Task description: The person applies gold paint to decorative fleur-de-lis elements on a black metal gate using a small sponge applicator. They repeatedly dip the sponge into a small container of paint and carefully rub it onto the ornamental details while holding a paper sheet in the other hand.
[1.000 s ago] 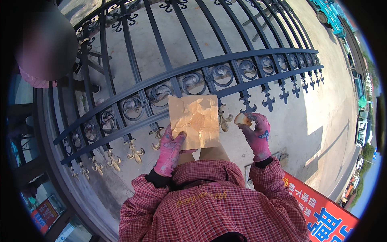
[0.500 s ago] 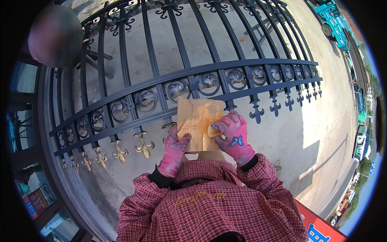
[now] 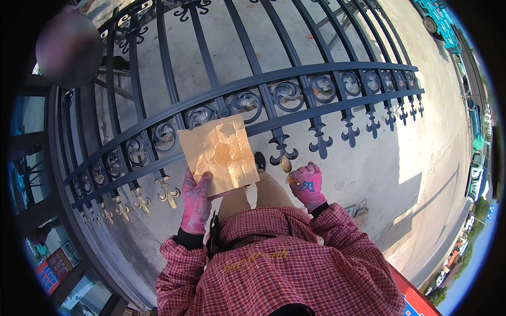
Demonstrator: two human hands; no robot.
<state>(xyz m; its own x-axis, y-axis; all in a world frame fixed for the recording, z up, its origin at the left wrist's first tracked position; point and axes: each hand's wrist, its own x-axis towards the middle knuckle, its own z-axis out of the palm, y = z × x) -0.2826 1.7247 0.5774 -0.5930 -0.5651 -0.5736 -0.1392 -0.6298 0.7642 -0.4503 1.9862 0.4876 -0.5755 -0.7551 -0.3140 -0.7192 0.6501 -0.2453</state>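
While the dark iron fence (image 3: 158, 68) lay flat across the concrete ground (image 3: 369, 174), its bars ran away from the person and its row of scrolls and pointed finials faced the knees. On the left, the finials (image 3: 167, 190) near the left hand showed gold paint, whereas those further right along the rail were dark. The left hand (image 3: 196, 200), in a pink patterned glove, gripped the lower left corner of a stained tan sheet of cardboard (image 3: 219, 154); its fingers (image 3: 203, 180) were closed around the edge, thumb on top. The cardboard lay tilted over the lower rail, covering part of the scrollwork and touching the bars beneath it. Just right of the sheet stood a dark finial (image 3: 281, 147), with a gold-tinted tip below it (image 3: 286, 164). Further right, the right hand (image 3: 307, 185), also in a pink glove, hovered near that tip, apart from the cardboard. Its fingers (image 3: 310, 171) were curled shut around a small gold-smeared object (image 3: 291, 179), too small to identify, pointing toward the tip. Below both hands, red plaid sleeves (image 3: 337, 231) led back to the person.
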